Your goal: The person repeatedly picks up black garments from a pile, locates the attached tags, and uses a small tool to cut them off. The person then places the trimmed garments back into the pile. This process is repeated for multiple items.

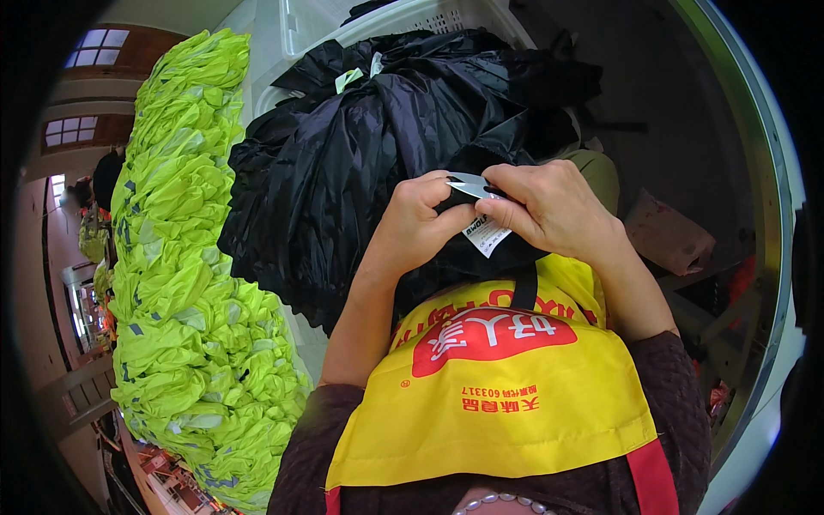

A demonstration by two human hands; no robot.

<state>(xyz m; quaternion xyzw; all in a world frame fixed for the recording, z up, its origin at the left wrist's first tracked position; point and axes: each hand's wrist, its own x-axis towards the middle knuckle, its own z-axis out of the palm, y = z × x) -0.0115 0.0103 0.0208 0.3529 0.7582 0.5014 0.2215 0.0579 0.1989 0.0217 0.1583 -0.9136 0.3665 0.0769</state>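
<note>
My two hands meet over a large heap of black, shiny garments in front of me. My left hand is closed, thumb and fingers pinching a bit of black fabric. Closed as well, my right hand grips small silver thread snips, whose pointed blades reach across to the left fingertips. Just below the blades hangs a white printed label, close to both thumbs. The handle end of the snips is hidden by the right fingers.
Along the left lies a long pile of neon-yellow garments. A white plastic basket stands behind the black heap. On the right are a metal-edged frame and a pale bag. A yellow apron covers my lap.
</note>
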